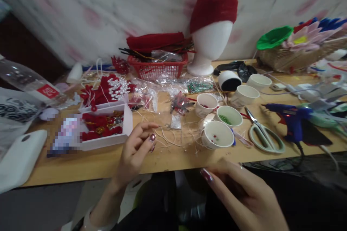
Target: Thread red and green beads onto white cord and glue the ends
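My left hand (135, 151) hovers over the wooden table's (162, 162) front edge, its fingers curled and pinched on a thin pale thread (169, 139) that lies in loops beside it. A white box (106, 126) of red and gold trimmings sits just left of that hand. My right hand (238, 191) is below the table edge over my lap, blurred, with its fingers bent together; whether it holds anything is unclear. Three small white paper cups (218, 135) with beads stand in front of the right hand.
Scissors (262, 133) and a blue glue gun (292, 119) lie at the right. A foam head with a red hat (213, 25), a red basket (158, 66), more cups (245, 94), a plastic bottle (29, 81) and a white device (18, 158) also crowd the table.
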Motion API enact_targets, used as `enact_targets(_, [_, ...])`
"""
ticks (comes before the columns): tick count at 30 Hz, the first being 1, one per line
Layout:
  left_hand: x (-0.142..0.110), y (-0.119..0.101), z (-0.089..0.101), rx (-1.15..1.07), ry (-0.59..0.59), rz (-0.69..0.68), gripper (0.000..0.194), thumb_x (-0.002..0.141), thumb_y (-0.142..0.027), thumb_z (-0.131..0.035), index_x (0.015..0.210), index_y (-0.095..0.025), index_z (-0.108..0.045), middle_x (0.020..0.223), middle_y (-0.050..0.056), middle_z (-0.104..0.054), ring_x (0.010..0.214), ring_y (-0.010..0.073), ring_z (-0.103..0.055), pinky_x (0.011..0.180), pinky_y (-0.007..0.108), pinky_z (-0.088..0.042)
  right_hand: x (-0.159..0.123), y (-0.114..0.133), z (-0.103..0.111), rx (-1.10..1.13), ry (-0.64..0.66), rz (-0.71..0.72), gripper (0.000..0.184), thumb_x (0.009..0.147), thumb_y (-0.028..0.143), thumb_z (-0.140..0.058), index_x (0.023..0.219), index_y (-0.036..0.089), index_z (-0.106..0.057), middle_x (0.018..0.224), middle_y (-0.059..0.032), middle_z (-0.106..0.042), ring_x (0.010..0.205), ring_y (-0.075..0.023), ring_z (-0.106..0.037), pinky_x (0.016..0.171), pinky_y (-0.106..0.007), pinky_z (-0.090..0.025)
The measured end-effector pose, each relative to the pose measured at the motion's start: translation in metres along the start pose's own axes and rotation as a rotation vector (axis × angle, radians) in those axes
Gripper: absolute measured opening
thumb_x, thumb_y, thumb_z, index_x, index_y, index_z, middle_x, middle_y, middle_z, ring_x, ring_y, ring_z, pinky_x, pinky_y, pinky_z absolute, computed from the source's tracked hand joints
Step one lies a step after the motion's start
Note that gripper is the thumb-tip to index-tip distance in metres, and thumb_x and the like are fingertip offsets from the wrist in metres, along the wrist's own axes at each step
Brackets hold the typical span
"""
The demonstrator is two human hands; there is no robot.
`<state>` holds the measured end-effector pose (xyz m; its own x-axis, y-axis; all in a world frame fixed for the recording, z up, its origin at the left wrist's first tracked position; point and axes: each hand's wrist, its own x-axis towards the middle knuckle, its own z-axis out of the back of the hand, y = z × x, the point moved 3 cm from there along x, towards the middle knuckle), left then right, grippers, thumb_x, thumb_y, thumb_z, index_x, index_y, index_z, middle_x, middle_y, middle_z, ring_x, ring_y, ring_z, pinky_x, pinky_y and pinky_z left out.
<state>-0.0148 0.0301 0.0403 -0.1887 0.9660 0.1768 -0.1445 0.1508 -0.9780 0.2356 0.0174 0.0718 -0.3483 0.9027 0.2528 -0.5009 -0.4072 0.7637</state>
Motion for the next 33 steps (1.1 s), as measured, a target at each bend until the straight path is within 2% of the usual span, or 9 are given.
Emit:
enact_targets(2, [0.003,-0.011,0.003,-0.105,-0.013,-0.047,0.019,0.096,-0.029,-0.055,0.112,-0.024,-0.065,0.068,-0.002,-0.053,0.060,0.0095,-0.048,0.054,0.019,-0.041,0.029,0.017,-0.013,0.066,-0.104,0.194,0.010,0.093,0.018,-0.060,0.094,0.023,-0.068,0.076,0.0000,-0.066,0.063,-0.0118,-0.064,0.054,-0.019,-0.052])
enact_targets(5, [0.007,-0.025,0.005,-0.103,0.001,-0.091,0.017,0.096,-0.027,-0.055,0.111,-0.025,-0.065,0.066,-0.003,-0.051,0.058,0.0093,-0.046,0.053,0.019,-0.040,0.057,0.032,-0.019,0.039,-0.125,0.331,0.015,0.091,0.019,-0.065,0.105,0.019,-0.070,0.095,-0.0056,-0.065,0.074,-0.0131,-0.064,0.066,-0.024,-0.056])
enact_targets(9, [0.005,-0.038,-0.002,0.055,0.002,-0.112,0.019,0.097,-0.024,-0.053,0.113,-0.027,-0.062,0.067,-0.003,-0.052,0.057,0.0088,-0.047,0.049,0.019,-0.039,0.069,0.041,-0.025,-0.005,-0.017,0.376,0.026,0.089,0.029,-0.071,0.111,0.015,-0.070,0.112,-0.0113,-0.064,0.094,-0.0192,-0.066,0.079,-0.031,-0.057])
enact_targets(11, [0.002,-0.043,-0.006,0.124,-0.024,-0.133,0.019,0.097,-0.023,-0.052,0.113,-0.027,-0.061,0.069,-0.003,-0.053,0.056,0.0087,-0.047,0.048,0.019,-0.038,0.071,0.042,-0.029,-0.031,0.014,0.377,0.022,0.092,0.026,-0.067,0.111,0.015,-0.070,0.119,-0.0124,-0.063,0.103,-0.0217,-0.065,0.082,-0.034,-0.056])
enact_targets(13, [0.001,-0.045,-0.009,0.188,-0.036,-0.165,0.020,0.097,-0.022,-0.049,0.113,-0.026,-0.060,0.070,-0.003,-0.053,0.055,0.0087,-0.047,0.047,0.019,-0.038,0.073,0.041,-0.032,-0.056,0.021,0.373,0.016,0.095,0.019,-0.059,0.105,0.016,-0.071,0.122,-0.0115,-0.063,0.100,-0.0212,-0.065,0.081,-0.035,-0.055])
enact_targets(18, [0.002,-0.044,-0.014,0.329,0.060,-0.201,0.025,0.097,-0.016,-0.047,0.118,-0.026,-0.057,0.069,-0.003,-0.053,0.055,0.0101,-0.052,0.049,0.019,-0.042,0.076,0.032,-0.035,-0.077,0.017,0.354,0.019,0.096,0.014,-0.055,0.089,0.015,-0.072,0.113,-0.0103,-0.067,0.090,-0.0203,-0.065,0.075,-0.034,-0.053])
enact_targets(24, [-0.001,-0.043,-0.020,0.315,0.092,-0.149,0.027,0.094,-0.014,-0.049,0.117,-0.025,-0.059,0.071,-0.002,-0.057,0.058,0.0114,-0.055,0.050,0.020,-0.043,0.074,0.021,-0.033,-0.048,0.020,0.374,0.015,0.094,0.011,-0.059,0.084,0.016,-0.069,0.099,-0.0074,-0.069,0.087,-0.0200,-0.063,0.072,-0.032,-0.050])
enact_targets(28, [-0.004,-0.045,-0.028,0.274,0.009,-0.097,0.024,0.094,-0.017,-0.049,0.112,-0.024,-0.062,0.069,-0.002,-0.056,0.056,0.0102,-0.052,0.050,0.020,-0.041,0.072,0.019,-0.031,-0.024,0.008,0.410,0.018,0.095,0.007,-0.053,0.088,0.013,-0.067,0.098,-0.0090,-0.069,0.084,-0.0205,-0.061,0.070,-0.033,-0.049])
enact_targets(33, [-0.008,-0.044,-0.032,0.258,-0.064,-0.018,0.019,0.092,-0.021,-0.052,0.108,-0.024,-0.063,0.063,-0.004,-0.051,0.047,0.0088,-0.037,0.042,0.022,-0.027,0.071,0.018,-0.029,0.051,0.045,0.385,0.019,0.094,0.002,-0.048,0.092,0.013,-0.064,0.097,-0.0084,-0.064,0.083,-0.0195,-0.057,0.070,-0.033,-0.048])
